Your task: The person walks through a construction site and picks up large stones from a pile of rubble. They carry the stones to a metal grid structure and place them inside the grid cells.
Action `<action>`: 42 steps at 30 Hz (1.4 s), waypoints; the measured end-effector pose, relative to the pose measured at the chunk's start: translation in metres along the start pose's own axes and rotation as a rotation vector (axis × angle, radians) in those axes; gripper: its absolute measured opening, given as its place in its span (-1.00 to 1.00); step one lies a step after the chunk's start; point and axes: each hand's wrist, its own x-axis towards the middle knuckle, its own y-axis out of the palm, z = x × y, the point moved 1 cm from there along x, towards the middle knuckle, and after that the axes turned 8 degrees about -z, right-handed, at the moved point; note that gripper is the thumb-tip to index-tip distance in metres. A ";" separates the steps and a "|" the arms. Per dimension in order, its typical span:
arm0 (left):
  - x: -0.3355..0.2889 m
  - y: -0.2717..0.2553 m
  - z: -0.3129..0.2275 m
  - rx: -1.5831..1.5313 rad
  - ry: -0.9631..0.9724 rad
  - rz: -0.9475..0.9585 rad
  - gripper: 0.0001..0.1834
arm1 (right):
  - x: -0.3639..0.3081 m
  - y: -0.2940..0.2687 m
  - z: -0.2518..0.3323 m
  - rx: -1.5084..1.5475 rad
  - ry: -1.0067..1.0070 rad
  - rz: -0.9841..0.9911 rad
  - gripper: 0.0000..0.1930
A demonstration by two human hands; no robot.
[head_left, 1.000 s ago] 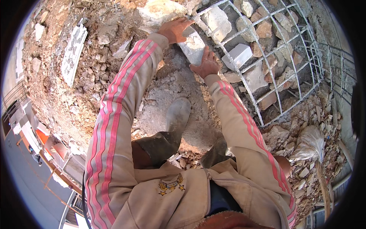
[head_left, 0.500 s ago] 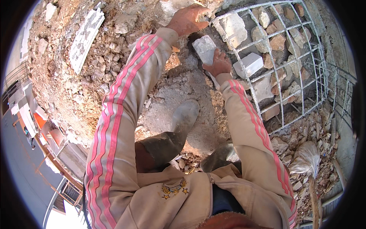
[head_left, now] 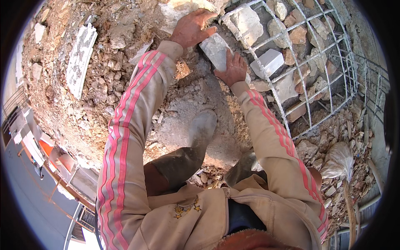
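The right hand (head_left: 232,70) grasps a grey stone block (head_left: 215,49) beside the rebar grid (head_left: 268,80). The left hand (head_left: 192,29), grip unclenched, is at the block's far end.

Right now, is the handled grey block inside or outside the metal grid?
Outside: the right hand touches the grey block left of the metal grid.

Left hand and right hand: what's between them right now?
In the head view, a pale grey block lies between the left hand and the right hand; the right hand's fingers rest against its side.
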 end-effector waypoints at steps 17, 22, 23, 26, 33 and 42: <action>-0.039 0.088 -0.055 0.386 0.268 0.654 -0.03 | -0.096 -0.011 -0.062 -0.012 0.158 0.144 0.09; -0.078 0.132 -0.105 0.314 0.398 0.821 0.20 | -0.153 -0.001 -0.103 -0.169 0.320 0.368 0.14; -0.083 0.140 -0.111 0.295 0.386 0.817 0.22 | -0.153 0.001 -0.108 -0.186 0.329 0.369 0.14; -0.071 0.144 -0.125 0.408 0.438 0.884 0.29 | -0.156 0.010 -0.122 -0.195 0.324 0.212 0.14; -0.062 0.150 -0.136 0.453 0.430 0.964 0.30 | -0.157 0.009 -0.131 -0.188 0.319 0.290 0.10; -0.061 0.153 -0.140 0.522 0.419 1.010 0.27 | -0.170 -0.004 -0.149 -0.219 0.228 0.349 -0.09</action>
